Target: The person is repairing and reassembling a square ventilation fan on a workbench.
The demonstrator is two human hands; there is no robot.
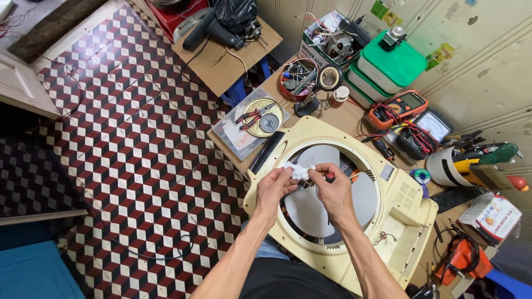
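Both hands are raised over the round opening of the cream plastic box-fan housing (388,205), which lies tilted across the person's lap and the near edge of the cluttered brown table (349,113). The left hand (272,191) has its fingers pinched together on a small crumpled piece of white tissue or cloth (297,170), and the right hand (334,191) pinches the other end of the same piece while also gripping what looks like a slim tool with a red-tipped black handle (330,178) (only its top shows, so its kind cannot be told). The piece sits between the two hands, just above the pale grey fan blades (310,210). The likeliest slip, in my judgement, is the small piece or the tool dropping through the opening and lodging among the blades or falling to the chequered red, black and white tiled floor (133,144); sharing one hand between two things makes that grip weak. The housing itself may also slide, since it rests partly off the table. Room is tight to the right and ahead: an orange multimeter with red leads (400,108), a round yellow tin lid holding red-handled pliers (263,117) and a red bowl of loose parts (297,80) crowd the table near the housing rim, so a wide elbow swing could knock them. The open room lies to the left, over the floor.
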